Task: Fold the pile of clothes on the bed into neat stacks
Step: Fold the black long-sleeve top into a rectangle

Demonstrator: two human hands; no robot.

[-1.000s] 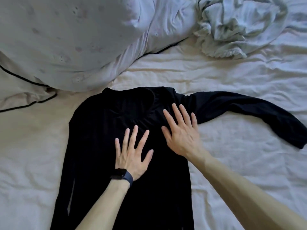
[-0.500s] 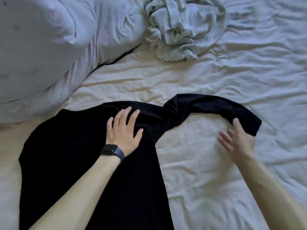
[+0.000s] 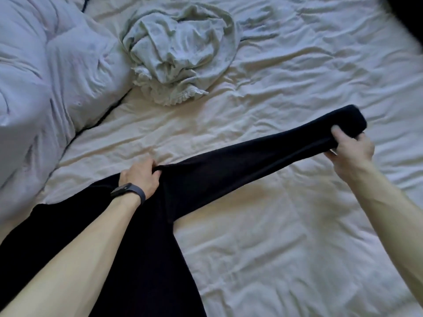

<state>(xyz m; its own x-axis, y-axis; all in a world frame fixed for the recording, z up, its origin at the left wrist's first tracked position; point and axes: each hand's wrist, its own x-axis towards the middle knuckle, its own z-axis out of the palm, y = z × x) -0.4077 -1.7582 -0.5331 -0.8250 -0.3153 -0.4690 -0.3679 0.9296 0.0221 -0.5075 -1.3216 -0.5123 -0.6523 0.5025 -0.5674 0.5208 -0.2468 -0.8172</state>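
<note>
Black top, hem cropped | left hand pinches it | right hand grips sleeve

A wrinkled cream bed sheet covers the mattress across most of the view. A bulky white duvet lies bunched along the left side, resting on the sheet. Thin dark piping runs along its lower edge. A dark smartwatch with a blue-grey band sits on the left wrist. A blurred dark shape fills the upper right corner; its identity cannot be determined.
</note>
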